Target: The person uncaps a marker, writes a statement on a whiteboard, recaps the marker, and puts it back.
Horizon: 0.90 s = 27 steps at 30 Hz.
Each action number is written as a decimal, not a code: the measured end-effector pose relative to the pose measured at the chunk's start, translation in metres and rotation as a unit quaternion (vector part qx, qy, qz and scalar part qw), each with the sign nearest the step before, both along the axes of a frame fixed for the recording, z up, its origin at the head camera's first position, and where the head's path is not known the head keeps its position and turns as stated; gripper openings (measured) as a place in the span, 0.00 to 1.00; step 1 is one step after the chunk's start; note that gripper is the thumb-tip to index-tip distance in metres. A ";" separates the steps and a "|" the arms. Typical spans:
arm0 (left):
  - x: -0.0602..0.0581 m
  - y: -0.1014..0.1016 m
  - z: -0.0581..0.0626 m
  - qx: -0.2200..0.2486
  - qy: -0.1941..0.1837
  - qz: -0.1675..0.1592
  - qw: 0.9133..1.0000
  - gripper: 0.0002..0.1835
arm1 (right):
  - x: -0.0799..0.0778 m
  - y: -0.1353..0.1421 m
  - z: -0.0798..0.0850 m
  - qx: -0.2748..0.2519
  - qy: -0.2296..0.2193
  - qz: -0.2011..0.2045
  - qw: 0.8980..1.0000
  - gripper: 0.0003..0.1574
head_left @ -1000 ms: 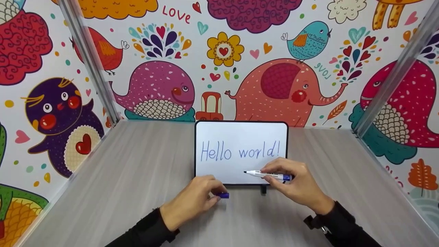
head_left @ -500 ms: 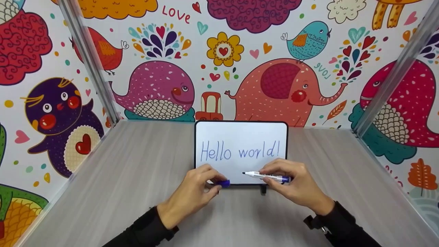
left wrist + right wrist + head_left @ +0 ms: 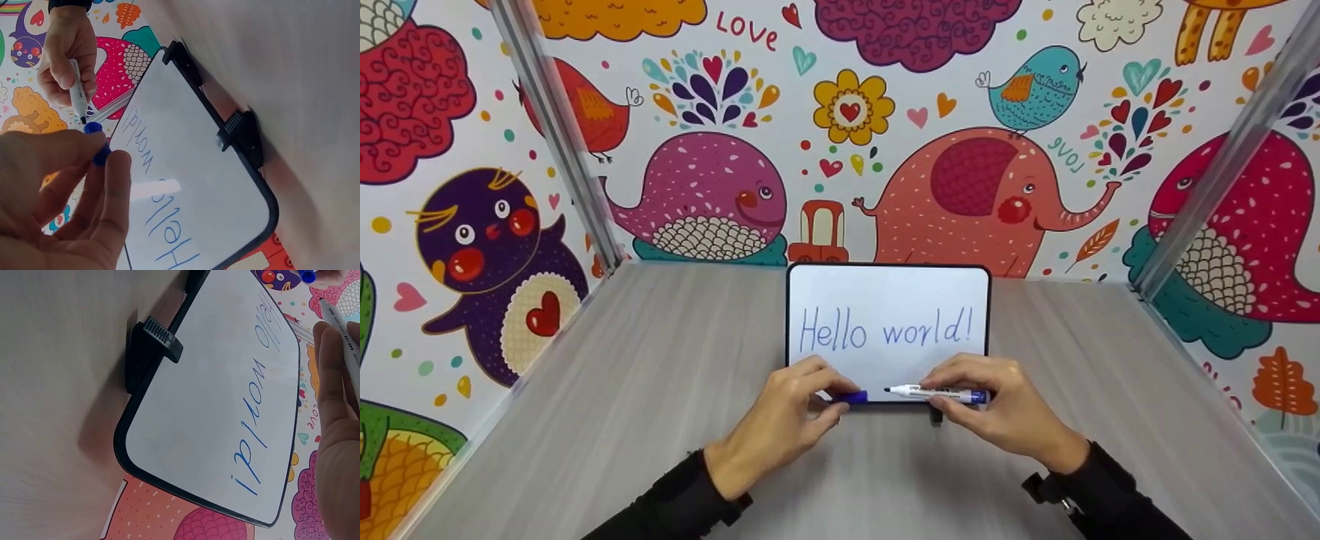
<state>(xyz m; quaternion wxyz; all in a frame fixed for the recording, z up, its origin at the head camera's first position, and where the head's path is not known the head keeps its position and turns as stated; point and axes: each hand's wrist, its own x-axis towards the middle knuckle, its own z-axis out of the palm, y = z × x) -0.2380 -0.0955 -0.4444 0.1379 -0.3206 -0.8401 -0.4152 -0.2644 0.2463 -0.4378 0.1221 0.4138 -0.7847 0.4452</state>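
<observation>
A white marker point(image 3: 941, 394) with a blue end is held in my right hand point(image 3: 1009, 405), its dark tip pointing left. Between thumb and fingers, my left hand point(image 3: 791, 412) pinches the blue marker cap point(image 3: 855, 397). Tip and cap face each other, a small gap apart in the head view. The left wrist view shows the cap point(image 3: 97, 140) close to the tip of the marker point(image 3: 77, 93); contact cannot be told there. Behind both hands stands a black-framed whiteboard point(image 3: 889, 296) reading "Hello world!" in blue.
Black clip feet point(image 3: 242, 138) hold up the whiteboard's lower edge on the grey wood-grain table point(image 3: 682, 322). Metal posts point(image 3: 559, 142) rise at the back corners. Walls with cartoon animals point(image 3: 960, 195) enclose the back and sides.
My left hand has risen with the cap and shifted slightly right. My right hand has lowered the marker and moved it a little left, so tip and cap are nearer each other.
</observation>
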 end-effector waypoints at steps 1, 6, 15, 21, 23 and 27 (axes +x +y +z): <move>0.000 0.000 0.000 0.001 0.001 -0.001 1.000 0.12 | 0.000 0.000 0.000 0.002 -0.001 0.003 1.000 0.17; 0.003 0.003 0.000 0.007 0.011 -0.010 1.000 0.12 | 0.001 -0.002 -0.001 0.005 0.003 0.016 1.000 0.19; 0.007 0.007 0.001 0.026 -0.003 -0.032 0.999 0.12 | 0.001 -0.006 -0.002 -0.004 0.025 0.049 0.998 0.21; 0.010 0.009 0.002 0.028 -0.015 -0.045 0.998 0.12 | 0.002 -0.009 -0.002 -0.004 0.033 0.063 0.997 0.23; 0.011 0.009 0.002 0.031 -0.017 -0.049 0.998 0.11 | 0.003 -0.010 -0.001 -0.003 0.038 0.066 0.997 0.22; 0.012 0.010 0.002 0.035 -0.022 -0.055 0.998 0.11 | 0.005 -0.012 0.000 0.001 0.041 0.066 0.997 0.19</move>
